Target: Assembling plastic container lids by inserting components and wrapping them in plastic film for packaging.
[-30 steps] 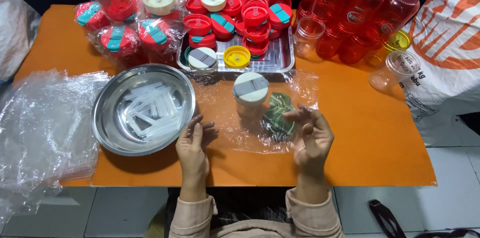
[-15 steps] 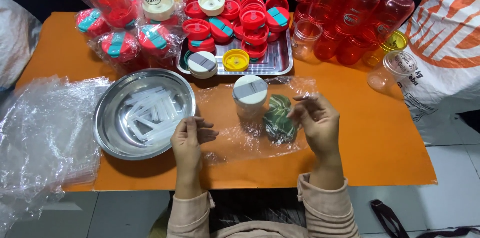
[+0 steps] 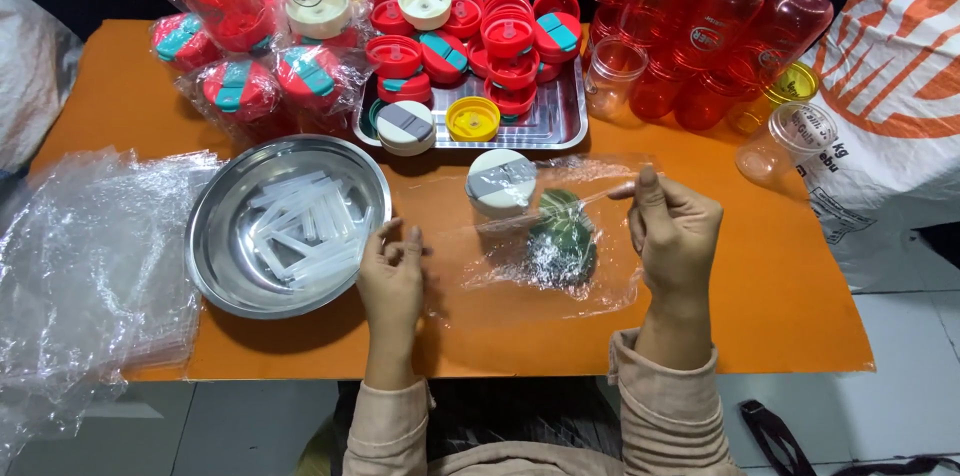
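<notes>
Head view: both hands (image 3: 392,276) (image 3: 675,231) on clear plastic bag (image 3: 520,246).

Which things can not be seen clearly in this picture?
- Head view: the green item inside the clear bag; glare and creased film blur its shape.
- The bottle under its white lid; the film hides its body.
- The right hand: its grip on the bag's edge is too small to tell.
- The white sack: cut off by the right edge.

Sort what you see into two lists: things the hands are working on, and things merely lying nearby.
In hand:
left hand
right hand
clear plastic bag
white-lidded cup
green ribbed piece

Lying about:
round steel bowl of clear straws
steel tray of red lids
red tumblers
heap of clear bags
</notes>
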